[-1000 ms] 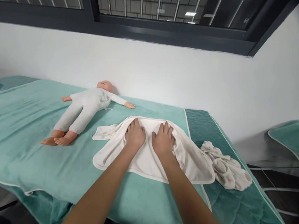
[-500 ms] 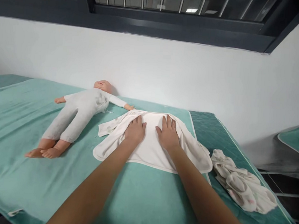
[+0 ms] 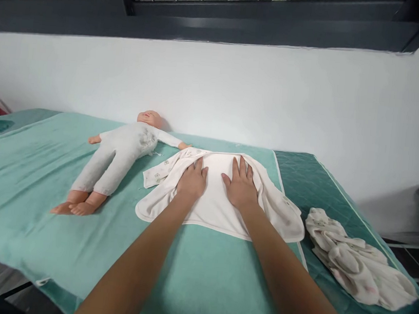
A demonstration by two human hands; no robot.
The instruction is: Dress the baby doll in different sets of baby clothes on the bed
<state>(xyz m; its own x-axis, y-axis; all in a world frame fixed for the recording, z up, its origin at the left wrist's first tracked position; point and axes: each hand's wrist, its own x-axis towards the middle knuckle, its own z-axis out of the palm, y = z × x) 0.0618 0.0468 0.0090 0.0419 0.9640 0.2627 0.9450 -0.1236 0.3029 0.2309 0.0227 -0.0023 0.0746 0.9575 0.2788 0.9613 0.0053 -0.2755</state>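
A small white garment (image 3: 213, 196) with a faint print on its sleeve lies spread open on the green sheet. My left hand (image 3: 193, 179) rests flat on its left part, fingers spread and pointing toward the wall. On the right part lies my right hand (image 3: 241, 184), palm down, its fingers apart. Bare white cloth shows between the two hands. To the left, a baby doll (image 3: 124, 142) in a white suit lies on its back, one of its hands close to the garment's upper left edge.
A crumpled white printed cloth (image 3: 357, 263) lies on the darker green quilted mat (image 3: 297, 179) at the right. Behind the bed stands a white wall (image 3: 237, 96) under a dark window frame (image 3: 224, 24). The green sheet's (image 3: 26, 199) front edge shows at the lower left.
The camera view has shifted slightly, so the doll and bed appear further right. Both hands remain flat on the garment, with little visible movement over it.
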